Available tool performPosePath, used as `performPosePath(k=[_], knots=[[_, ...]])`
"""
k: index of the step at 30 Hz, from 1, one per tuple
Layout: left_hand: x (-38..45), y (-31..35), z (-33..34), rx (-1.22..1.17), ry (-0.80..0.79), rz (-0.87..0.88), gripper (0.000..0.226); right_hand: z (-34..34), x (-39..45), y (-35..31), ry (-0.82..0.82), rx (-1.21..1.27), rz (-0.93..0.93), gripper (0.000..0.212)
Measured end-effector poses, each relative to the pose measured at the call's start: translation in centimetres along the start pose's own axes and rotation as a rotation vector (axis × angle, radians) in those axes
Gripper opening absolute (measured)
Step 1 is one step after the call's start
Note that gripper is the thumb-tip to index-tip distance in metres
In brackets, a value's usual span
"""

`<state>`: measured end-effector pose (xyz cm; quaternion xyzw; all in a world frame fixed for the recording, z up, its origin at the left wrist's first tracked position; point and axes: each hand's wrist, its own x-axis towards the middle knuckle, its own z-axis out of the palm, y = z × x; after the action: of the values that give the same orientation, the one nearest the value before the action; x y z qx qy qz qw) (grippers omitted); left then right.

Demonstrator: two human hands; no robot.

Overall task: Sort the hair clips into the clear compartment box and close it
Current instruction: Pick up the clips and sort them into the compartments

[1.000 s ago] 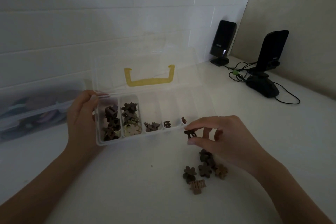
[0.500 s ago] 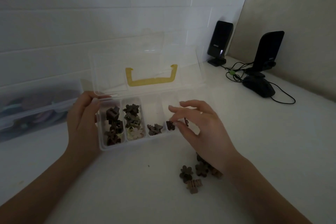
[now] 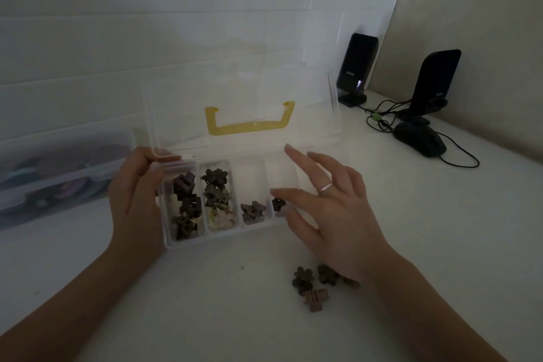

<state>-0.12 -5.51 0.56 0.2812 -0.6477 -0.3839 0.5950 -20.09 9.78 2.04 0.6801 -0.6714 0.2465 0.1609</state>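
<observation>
The clear compartment box (image 3: 252,232) lies on the white table with its lid (image 3: 241,103) standing up, a yellow handle (image 3: 249,126) on it. Dark clips fill the leftmost compartment (image 3: 185,209); flower clips fill the second (image 3: 217,200); a few small clips (image 3: 253,210) sit in the third; one dark clip (image 3: 277,204) is in the fourth. My left hand (image 3: 135,194) grips the box's left end. My right hand (image 3: 329,209) hovers over the box's right half, fingers spread, holding nothing. Several loose brown clips (image 3: 311,285) lie on the table below it.
A second clear container (image 3: 58,173) with coloured items sits at the left by the wall. Two black speakers (image 3: 355,67) (image 3: 435,82), a black mouse (image 3: 420,141) and cables (image 3: 379,117) occupy the far right corner.
My right hand carried a small dark clip from the pile to the box, dropped it in the fourth compartment, and now has its fingers spread. My left hand kept holding the box.
</observation>
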Motion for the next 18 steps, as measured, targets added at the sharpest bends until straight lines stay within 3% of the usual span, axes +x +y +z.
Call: performPosePath(k=[7,13,18], knots=[[-0.07,0.45,0.27,-0.002,-0.007,0.013,0.023,-0.78,0.09,0.19,0.040,0.102,0.067,0.010],[0.03,0.20,0.16,-0.029,-0.005,-0.009,0.023,-0.33,-0.28,0.60,-0.056,0.012,0.009,0.030],[-0.16,0.28,0.23,-0.003,-0.007,-0.005,0.021,-0.52,-0.22,0.77,0.000,0.025,0.001,0.034]])
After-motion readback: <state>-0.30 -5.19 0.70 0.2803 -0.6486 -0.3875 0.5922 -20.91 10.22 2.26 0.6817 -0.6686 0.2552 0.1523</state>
